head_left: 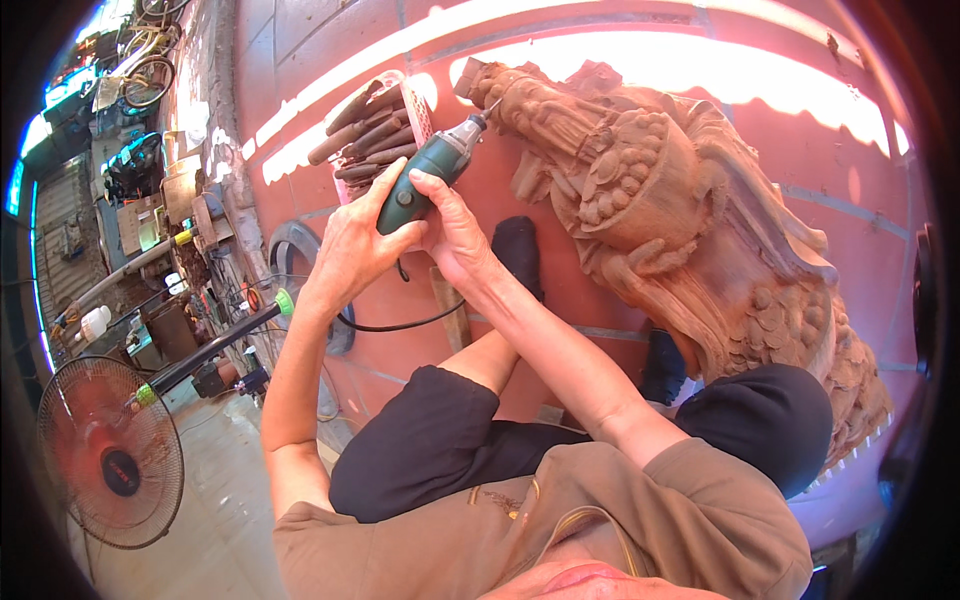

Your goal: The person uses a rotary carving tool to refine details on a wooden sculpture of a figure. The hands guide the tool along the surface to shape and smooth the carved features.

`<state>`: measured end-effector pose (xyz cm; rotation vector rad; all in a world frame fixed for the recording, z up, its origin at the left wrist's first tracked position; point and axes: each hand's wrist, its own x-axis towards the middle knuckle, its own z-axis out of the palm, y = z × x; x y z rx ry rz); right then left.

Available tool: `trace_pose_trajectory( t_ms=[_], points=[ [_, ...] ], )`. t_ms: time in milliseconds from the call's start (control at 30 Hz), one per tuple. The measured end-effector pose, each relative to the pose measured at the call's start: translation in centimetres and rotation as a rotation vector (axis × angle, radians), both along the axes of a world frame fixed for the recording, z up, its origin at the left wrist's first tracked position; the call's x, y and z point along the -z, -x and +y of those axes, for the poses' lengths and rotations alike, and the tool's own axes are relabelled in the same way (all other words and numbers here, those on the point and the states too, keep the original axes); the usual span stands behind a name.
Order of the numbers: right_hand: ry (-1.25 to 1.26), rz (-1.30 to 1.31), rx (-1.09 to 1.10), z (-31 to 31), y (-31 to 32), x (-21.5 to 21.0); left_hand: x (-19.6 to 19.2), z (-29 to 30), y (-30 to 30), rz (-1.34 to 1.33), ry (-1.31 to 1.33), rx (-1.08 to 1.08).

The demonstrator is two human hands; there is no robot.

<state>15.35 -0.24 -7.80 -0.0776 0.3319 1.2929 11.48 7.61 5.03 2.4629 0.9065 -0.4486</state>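
Note:
Between my two hands is a green and grey rotary tool [424, 184], tilted with its nose pointing up and right. My left hand [357, 240] is closed around its left side and rear. My right hand [455, 228] grips it from the right, the thumb lying along the body. The thin bit at its tip reaches the upper left end of a large brown wood carving [690, 215]; I cannot tell if it touches. Deep relief covers the carving, with a rounded vessel full of lumpy pieces. It lies slantwise beside my bent legs.
A pink basket [418, 108] of long brown tools [372, 135] stands left of the rotary tool. The black cord [400, 327] loops below my hands. A grey ring [300, 245] lies on the red tiles. At lower left is a fan [110, 452] on a pole; clutter and a bicycle lie beyond.

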Motion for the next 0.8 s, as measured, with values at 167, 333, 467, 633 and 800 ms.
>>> trace_pose_trajectory(
  t_ms=[167,333,467,633,800],
  points=[
    [0.097,-0.047,0.002,-0.6,0.3,-0.3,0.8,-0.4,0.9,-0.035,0.032,-0.039],
    [0.131,-0.111,0.011,-0.5,0.0,0.4,1.6,-0.5,0.8,-0.109,0.008,-0.014],
    [0.129,-0.113,0.004,-0.2,-1.0,0.9,2.9,0.1,0.5,-0.187,-0.045,0.040],
    [0.158,-0.134,0.024,0.1,-1.9,0.8,3.6,0.6,0.1,-0.203,-0.052,0.054],
    [0.155,-0.142,0.019,0.1,-1.4,0.8,3.3,0.5,0.6,-0.192,-0.043,0.041]
  ],
)
